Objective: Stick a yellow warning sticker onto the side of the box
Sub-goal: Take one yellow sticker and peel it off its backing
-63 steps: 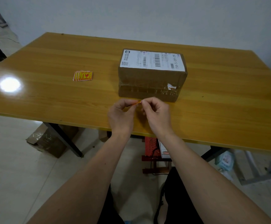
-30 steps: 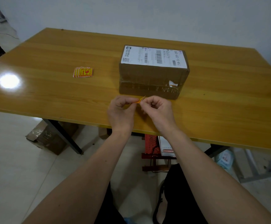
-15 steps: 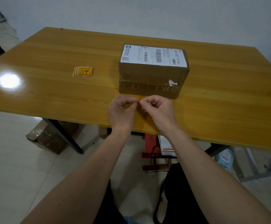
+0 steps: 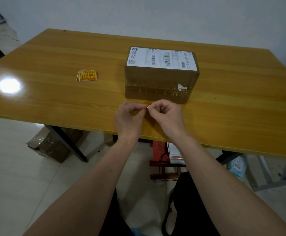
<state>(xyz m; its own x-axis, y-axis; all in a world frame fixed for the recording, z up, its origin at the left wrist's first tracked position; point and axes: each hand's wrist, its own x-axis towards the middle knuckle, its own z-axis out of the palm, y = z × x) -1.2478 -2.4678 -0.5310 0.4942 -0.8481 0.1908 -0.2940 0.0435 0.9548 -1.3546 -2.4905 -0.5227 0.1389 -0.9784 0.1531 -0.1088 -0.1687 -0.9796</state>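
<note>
Forearms fill the bottom of my view, both bare, reaching up from the near edge toward the middle of the table [image 4: 53, 103]. My left hand [image 4: 128, 118] and right hand [image 4: 168, 116] sit close together just above the wood, knuckles up, fingers curled in. Both are pinched narrow on the same little thing: a sticker [image 4: 148, 107] held edge-on between the thumb and finger tips of each hand, so all I really see is a thin orange-yellow sliver poking out where the fingertips meet. Can't read anything on it from this angle.

Just beyond the hands, near but not touching, is the cardboard box [image 4: 161, 82]. The side facing my hands is plain brown with clear tape across the lower half and a small torn white scrap toward the right. No yellow on that side yet. On top of the box there's a white shipping label [image 4: 162, 59] with barcodes.

Well off to the left of my left hand and a bit farther back, a small fanned stack of yellow warning stickers [image 4: 87, 75] lies flat on the wood. Further left again there's a bright lamp glare [image 4: 9, 86] on the tabletop.
</note>
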